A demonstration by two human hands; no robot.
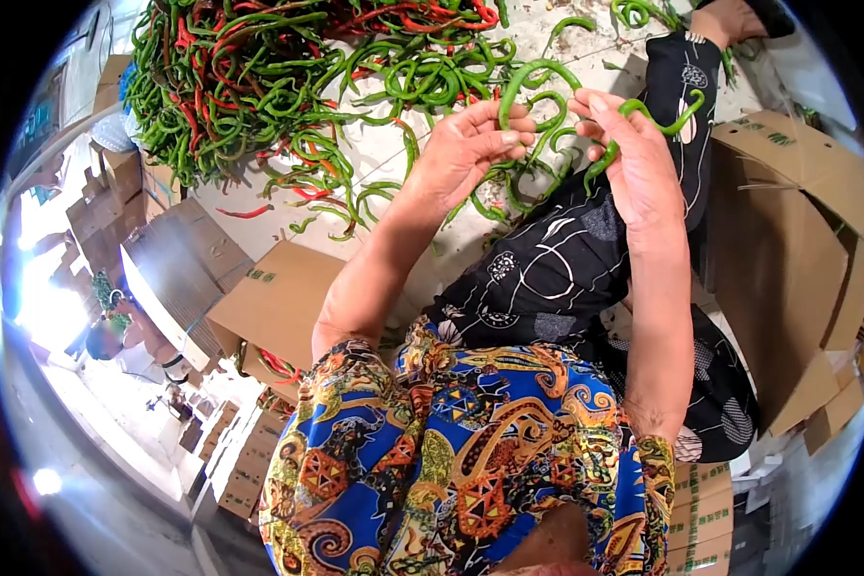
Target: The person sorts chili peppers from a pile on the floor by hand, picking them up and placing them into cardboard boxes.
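My left hand (470, 149) pinches one end of a long curved green chili pepper (538, 67) between thumb and fingers. The pepper arches over toward the fingertips of my right hand (634, 158); whether they touch its far end I cannot tell. Fingers of my right hand are closed around another green chili pepper (664, 125), whose curled end sticks out to the right and whose other end shows below the fingers. Below and between both hands, loose green chili peppers (514, 187) lie on the pale floor (374, 158).
A large heap of green and red chili peppers (230, 82) covers the floor at upper left. Cardboard boxes stand open at right (778, 269) and at left (274, 288). My patterned trouser leg (547, 269) stretches under my hands. Another person (134, 346) is at far left.
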